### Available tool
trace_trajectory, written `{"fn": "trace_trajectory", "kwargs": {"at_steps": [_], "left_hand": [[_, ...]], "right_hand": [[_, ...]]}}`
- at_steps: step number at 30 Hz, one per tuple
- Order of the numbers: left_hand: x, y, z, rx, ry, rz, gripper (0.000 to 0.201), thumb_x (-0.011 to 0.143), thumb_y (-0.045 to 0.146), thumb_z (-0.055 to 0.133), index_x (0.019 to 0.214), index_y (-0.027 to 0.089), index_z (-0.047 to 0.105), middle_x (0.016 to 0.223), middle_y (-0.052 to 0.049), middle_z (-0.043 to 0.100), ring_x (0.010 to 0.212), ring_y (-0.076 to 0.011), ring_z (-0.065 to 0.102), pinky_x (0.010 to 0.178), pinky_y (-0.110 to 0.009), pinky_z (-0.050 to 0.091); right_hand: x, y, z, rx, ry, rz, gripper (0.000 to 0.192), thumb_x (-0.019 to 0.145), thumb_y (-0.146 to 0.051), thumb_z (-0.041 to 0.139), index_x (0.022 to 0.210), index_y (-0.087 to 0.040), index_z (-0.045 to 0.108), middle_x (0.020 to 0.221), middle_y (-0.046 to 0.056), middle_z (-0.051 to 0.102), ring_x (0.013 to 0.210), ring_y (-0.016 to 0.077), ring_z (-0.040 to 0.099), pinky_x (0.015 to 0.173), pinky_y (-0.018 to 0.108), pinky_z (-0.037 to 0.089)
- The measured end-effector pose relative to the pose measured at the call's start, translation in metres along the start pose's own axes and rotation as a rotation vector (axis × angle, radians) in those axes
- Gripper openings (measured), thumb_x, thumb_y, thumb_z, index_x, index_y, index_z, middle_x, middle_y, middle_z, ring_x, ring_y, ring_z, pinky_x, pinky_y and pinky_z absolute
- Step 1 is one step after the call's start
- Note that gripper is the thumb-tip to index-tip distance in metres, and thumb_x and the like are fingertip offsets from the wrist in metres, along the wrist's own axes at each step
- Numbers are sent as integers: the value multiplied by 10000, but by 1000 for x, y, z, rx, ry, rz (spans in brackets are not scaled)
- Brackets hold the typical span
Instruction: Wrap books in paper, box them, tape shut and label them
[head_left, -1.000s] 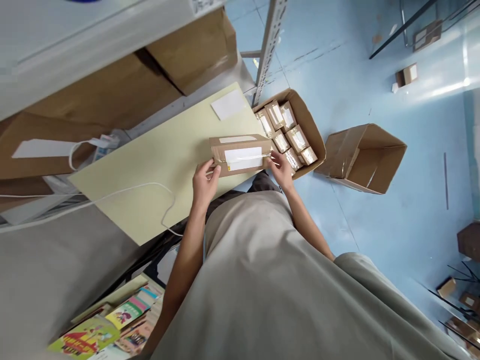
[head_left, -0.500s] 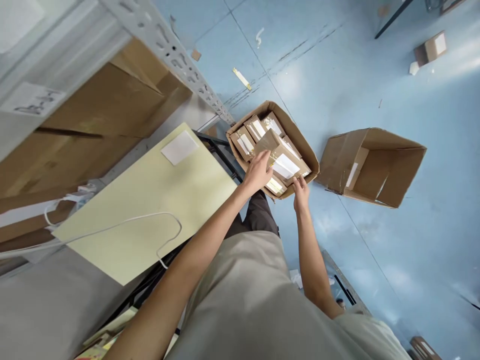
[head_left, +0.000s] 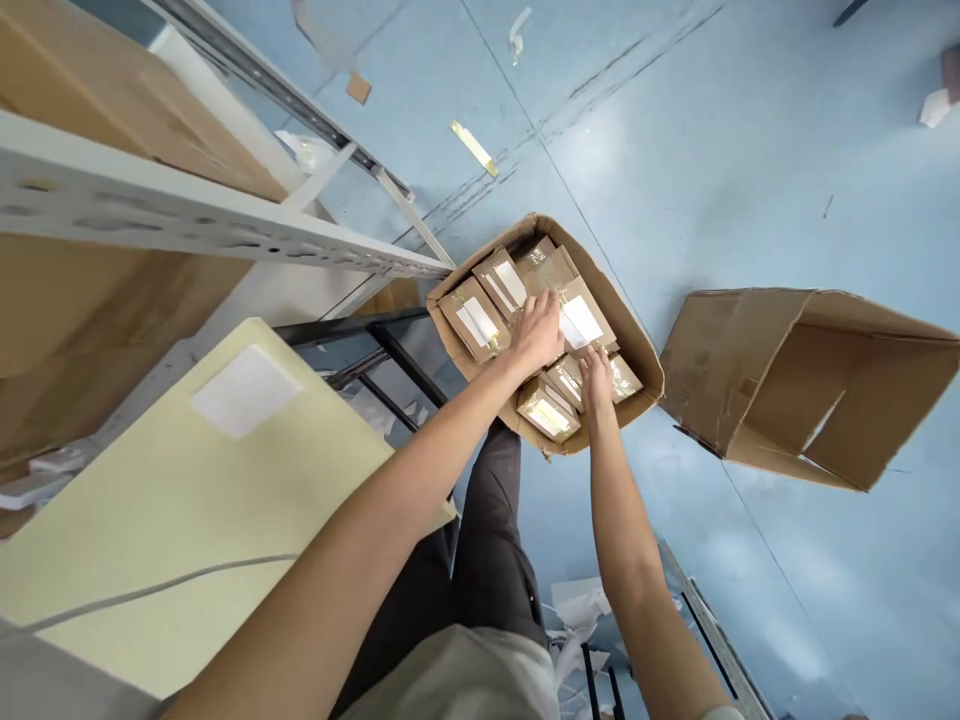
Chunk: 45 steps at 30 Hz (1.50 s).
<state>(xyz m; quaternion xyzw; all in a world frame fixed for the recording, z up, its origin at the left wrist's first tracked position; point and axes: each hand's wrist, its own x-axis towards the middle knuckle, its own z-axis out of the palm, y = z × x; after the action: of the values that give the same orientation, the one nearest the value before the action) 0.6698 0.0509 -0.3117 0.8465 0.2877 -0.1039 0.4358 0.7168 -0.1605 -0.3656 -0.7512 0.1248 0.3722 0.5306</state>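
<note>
1. 2 bare hands reach down into 1 open cardboard carton (head_left: 637, 335) on the blue floor (head_left: 750, 150).
2. The carton holds about 6 visible small brown parcels, each with a white label, packed side by side.
3. The left hand (head_left: 536, 330) lies flat, fingers spread, on the labelled parcel (head_left: 581, 318) at the carton's centre.
4. The right hand (head_left: 596, 378), at 5 o'clock from the left, rests its fingers on the parcels at the near end; its grip cannot be told.
5. 1 empty carton (head_left: 810, 380) lies tipped on its side at 3 o'clock, well apart.
6. 1 pale yellow surface (head_left: 187, 500) with 1 white sheet (head_left: 244, 392) sits at 8 o'clock.
</note>
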Motion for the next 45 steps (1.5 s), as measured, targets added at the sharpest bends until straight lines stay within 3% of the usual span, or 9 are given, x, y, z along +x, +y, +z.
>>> {"fn": "trace_trajectory", "kwargs": {"at_steps": [3, 6, 9, 13, 18, 24, 32, 38, 45], "left_hand": [[47, -30, 6, -36, -12, -20, 877, 1000, 238, 753, 1805, 141, 420, 1865, -222, 439, 1747, -485, 380, 1467, -667, 317], [61, -37, 5, -89, -4, -32, 820, 1025, 223, 732, 1791, 144, 451, 1868, -204, 439, 1774, -453, 350, 1495, -626, 290], [21, -22, 4, -172, 47, -24, 692, 1101, 254, 640, 1772, 187, 482, 1840, -159, 498, 1748, -397, 414, 1488, -612, 324], [-91, 10, -5, -265, 100, -99, 614, 1105, 241, 613, 1712, 184, 544, 1742, -170, 617, 1652, -367, 552, 1443, -593, 412], [-234, 33, -32, -424, 228, -202, 519, 1099, 268, 629, 1615, 211, 629, 1613, -176, 723, 1551, -339, 661, 1342, -567, 542], [-356, 44, -77, -589, 488, -245, 410, 1099, 378, 644, 1480, 258, 733, 1531, -142, 784, 1428, -315, 752, 1234, -545, 636], [-526, 49, -101, -685, 925, -200, 339, 1087, 392, 639, 1358, 254, 789, 1437, -127, 815, 1351, -290, 784, 1138, -478, 692], [-692, 36, -73, -766, 1362, -276, 313, 1090, 386, 655, 1326, 233, 792, 1377, -130, 828, 1294, -266, 808, 1113, -422, 699], [-857, 17, -11, -776, 1831, -428, 276, 1067, 318, 676, 1291, 233, 812, 1369, -112, 826, 1246, -244, 821, 1096, -404, 699]], "right_hand": [[42, 7, 23, -3, 12, 83, 711, 969, -609, 664, 1575, -238, 636, 1774, 162, 569, 1645, 273, 583, 1319, 524, 542], [77, 1, 54, -14, -109, 64, 665, 996, -584, 702, 1549, -217, 662, 1674, 158, 681, 1581, 294, 641, 1296, 517, 573], [99, -14, 81, 2, -212, 67, 604, 1041, -515, 691, 1577, -238, 660, 1663, 114, 702, 1596, 283, 624, 1321, 520, 554], [76, -40, 90, 75, -243, 93, 584, 1049, -435, 674, 1604, -256, 646, 1773, 86, 606, 1646, 266, 589, 1379, 489, 497], [-36, -73, 59, 41, -396, 31, 627, 979, -614, 757, 1500, -267, 725, 1767, 119, 616, 1598, 302, 645, 1355, 520, 516], [-207, -109, 29, -59, -524, -28, 658, 849, -703, 901, 1327, -262, 803, 1506, 152, 814, 1375, 349, 789, 1269, 566, 572], [-420, -134, 62, -298, -901, -374, 571, 944, -758, 841, 1234, -266, 837, 1249, 123, 891, 1132, 314, 844, 1127, 533, 650], [-566, -91, 118, -499, -1197, -658, 498, 980, -743, 800, 1089, -258, 833, 1053, 102, 892, 1033, 293, 838, 1013, 477, 658], [-718, 12, 159, -643, -1539, -843, 447, 1018, -687, 743, 943, -248, 785, 916, 62, 849, 913, 260, 808, 924, 424, 644]]}}
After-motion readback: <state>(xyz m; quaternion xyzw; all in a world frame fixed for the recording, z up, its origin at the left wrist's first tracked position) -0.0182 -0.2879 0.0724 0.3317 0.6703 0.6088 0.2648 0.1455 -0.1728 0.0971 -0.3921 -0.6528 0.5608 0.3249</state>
